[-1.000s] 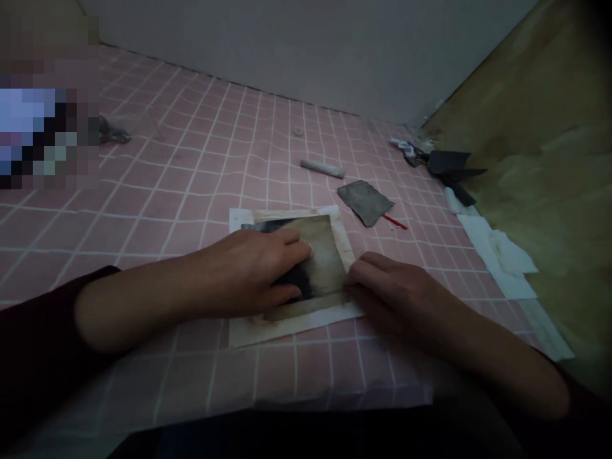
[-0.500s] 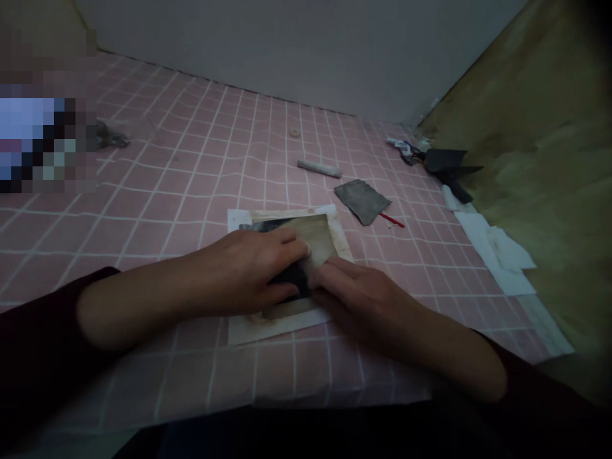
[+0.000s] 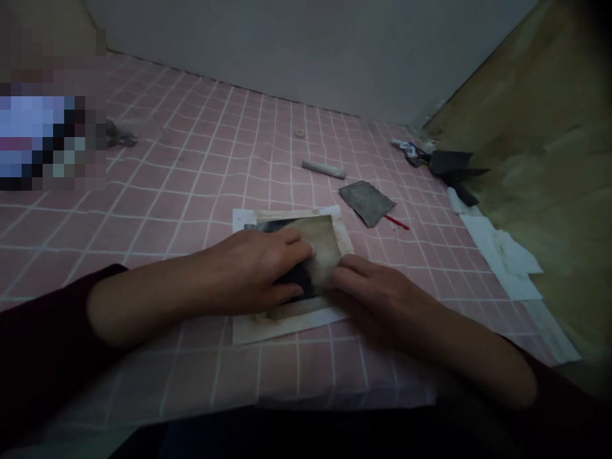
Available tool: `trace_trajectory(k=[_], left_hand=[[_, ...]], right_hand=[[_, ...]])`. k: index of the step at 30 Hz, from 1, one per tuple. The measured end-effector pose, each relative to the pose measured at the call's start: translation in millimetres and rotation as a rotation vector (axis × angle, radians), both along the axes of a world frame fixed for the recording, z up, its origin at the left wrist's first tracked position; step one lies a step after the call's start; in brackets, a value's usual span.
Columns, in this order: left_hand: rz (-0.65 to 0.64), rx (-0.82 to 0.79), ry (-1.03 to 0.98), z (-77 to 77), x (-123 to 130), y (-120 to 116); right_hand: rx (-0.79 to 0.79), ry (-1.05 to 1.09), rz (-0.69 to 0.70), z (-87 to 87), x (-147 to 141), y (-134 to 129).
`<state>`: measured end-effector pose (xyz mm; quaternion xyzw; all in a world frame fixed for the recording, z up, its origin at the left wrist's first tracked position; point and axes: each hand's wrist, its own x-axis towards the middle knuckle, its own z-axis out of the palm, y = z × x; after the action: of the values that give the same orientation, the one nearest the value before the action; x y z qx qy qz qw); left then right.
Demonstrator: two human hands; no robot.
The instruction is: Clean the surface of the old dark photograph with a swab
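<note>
A dark and tan sheet [image 3: 318,231] lies on a stained white paper [image 3: 282,329] near the table's front. My left hand [image 3: 268,264] rests on the sheet's left part, thumb and fingers apart, pressing it flat. At the sheet's right edge is my right hand [image 3: 377,287], its fingers bent and drawn together; whatever they pinch is too small and dim to make out. Up and to the right lies a grey square piece [image 3: 368,203] with a thin red stick [image 3: 398,222] beside its lower corner.
Behind the paper lie a grey rod [image 3: 324,169] and a small ring [image 3: 299,134]. Dark-bladed tools [image 3: 452,162] and white papers [image 3: 497,255] line the right side by a yellowish board [image 3: 540,159]. A pixelated patch covers the far left. Pink checked cloth [image 3: 191,185] covers the table.
My right hand has shifted right across the sheet, away from my left hand. My left hand keeps its place on the sheet. The whole view has moved slightly.
</note>
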<state>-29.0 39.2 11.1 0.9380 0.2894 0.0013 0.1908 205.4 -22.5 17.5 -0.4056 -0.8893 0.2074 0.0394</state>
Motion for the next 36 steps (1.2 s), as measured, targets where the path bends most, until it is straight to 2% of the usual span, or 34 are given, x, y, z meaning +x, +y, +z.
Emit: trace_trajectory(k=[4,10,15,21,27,33,36], left_hand=[[-0.004,-0.003,0.005,-0.1,-0.1,0.3],[-0.01,-0.011,-0.04,-0.1,-1.2,0.4],[-0.008,-0.024,-0.019,1.1,-0.6,0.6],[0.0,-0.008,-0.034,0.0,-0.8,0.0],[-0.007,-0.009,-0.022,-0.7,-1.0,0.7],[-0.063,-0.054,-0.088,-0.9,-5.1,6.0],[-0.071,-0.062,-0.095,-1.0,-7.5,8.1]], right_hand=[[0.028,-0.03,-0.098,-0.7,7.6,-2.5],[0.106,0.044,0.027,-6.7,-6.3,-3.3],[0.044,-0.08,-0.119,2.2,7.7,-3.4],[0.09,0.034,0.048,-2.1,-9.5,-1.5],[0.075,-0.043,-0.091,2.6,9.7,-3.7],[0.149,0.067,0.068,-3.6,-24.9,1.4],[0.125,0.02,0.015,-2.2,-18.4,-0.9]])
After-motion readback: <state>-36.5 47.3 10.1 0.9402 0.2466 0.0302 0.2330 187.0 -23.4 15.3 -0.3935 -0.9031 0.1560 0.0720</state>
